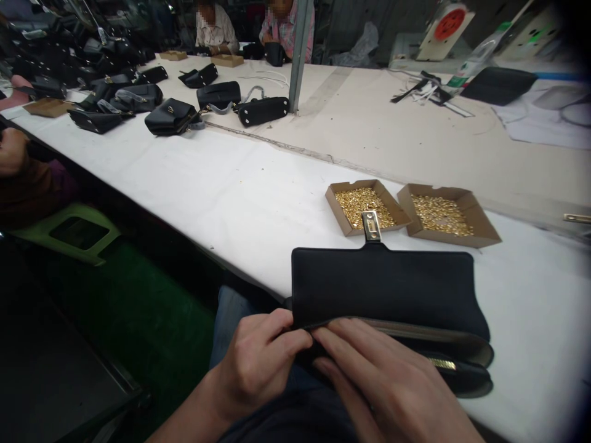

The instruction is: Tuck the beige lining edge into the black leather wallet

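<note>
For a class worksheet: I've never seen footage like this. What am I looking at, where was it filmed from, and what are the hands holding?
This picture comes from a camera worn on a person's head, looking forward and down. The left hand and right hand are the wearer's own, holding a black bag with a metal clasp tab. Beyond it, a white-covered table holds two cardboard trays of small gold-coloured metal parts. Further along lie more black bags, and two other people sit beyond them.
</note>
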The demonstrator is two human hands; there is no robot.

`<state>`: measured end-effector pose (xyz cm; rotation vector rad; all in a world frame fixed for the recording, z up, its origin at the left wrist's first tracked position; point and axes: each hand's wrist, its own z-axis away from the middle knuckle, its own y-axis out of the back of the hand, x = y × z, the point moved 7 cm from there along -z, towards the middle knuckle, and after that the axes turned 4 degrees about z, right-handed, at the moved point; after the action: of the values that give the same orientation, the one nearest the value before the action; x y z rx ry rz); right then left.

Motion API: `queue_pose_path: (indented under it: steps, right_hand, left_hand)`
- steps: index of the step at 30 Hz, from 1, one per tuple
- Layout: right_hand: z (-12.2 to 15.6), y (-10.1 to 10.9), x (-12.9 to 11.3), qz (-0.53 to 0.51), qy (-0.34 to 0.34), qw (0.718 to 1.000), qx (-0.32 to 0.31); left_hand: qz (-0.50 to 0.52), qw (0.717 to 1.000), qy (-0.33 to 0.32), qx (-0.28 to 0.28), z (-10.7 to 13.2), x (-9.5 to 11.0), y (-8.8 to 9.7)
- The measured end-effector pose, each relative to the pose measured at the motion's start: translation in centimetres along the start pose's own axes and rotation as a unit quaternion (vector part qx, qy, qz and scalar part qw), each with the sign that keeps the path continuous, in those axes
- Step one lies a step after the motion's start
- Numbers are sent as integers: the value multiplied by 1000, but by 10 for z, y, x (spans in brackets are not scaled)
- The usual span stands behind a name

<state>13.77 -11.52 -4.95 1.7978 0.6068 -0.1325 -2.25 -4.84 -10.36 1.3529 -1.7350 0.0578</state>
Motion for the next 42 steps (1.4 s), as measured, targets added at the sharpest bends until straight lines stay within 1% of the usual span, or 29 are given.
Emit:
queue_pose_path:
  steps: [2, 8, 11, 15, 17, 20, 23, 27, 29, 32, 35, 37, 39, 42]
  right_hand:
    - [-1, -2, 2, -2, -8, 1000, -12]
    - [-3, -2, 4, -15, -3, 1000, 16]
    - [-1, -3, 7, -33, 1, 999, 8]
    - [5, -3, 11, -35, 17, 999, 1]
    - [5, -2, 12, -36, 21, 999, 3]
    - [1, 3, 9, -30, 30, 999, 22]
    - [-4, 8, 5, -12, 44, 998, 49]
    - [-4, 8, 6, -26, 50, 997, 49]
    - [-1, 5, 9, -40, 49, 997, 37]
    - [1, 2, 12, -53, 41, 997, 26]
    - [0, 3, 10, -52, 37, 997, 37]
    - [-2, 2, 7, -61, 34, 997, 32]
    - [-2, 0, 6, -72, 30, 997, 24]
    - [2, -5, 7, -61, 37, 997, 18]
  left_hand:
    - [-9, 1000, -1, -4, -2, 0, -1]
    - [-21, 1000, 1, -4, -5, 2, -2]
    - [-24, 1000, -4, -1, -5, 2, -2]
    - [-54, 998, -4, 33, -3, -1, 2]
    - [-81, 996, -15, 22, 1, -3, 1]
    - [-97, 995, -30, -16, 5, -5, -2]
    - [-118, 992, -35, -17, 2, -3, -1]
    - [-130, 989, -62, -22, -8, 4, 0]
    - [-127, 989, -64, -29, -9, 5, -1]
    - [-138, 988, -58, -33, -2, 2, -3]
    - [-153, 985, -42, -68, 10, -5, -9]
    - [-154, 983, -36, -89, 15, -8, -11]
    - [-151, 984, -40, -88, 17, -8, -11]
    - [-163, 983, -62, -59, 12, -3, -8]
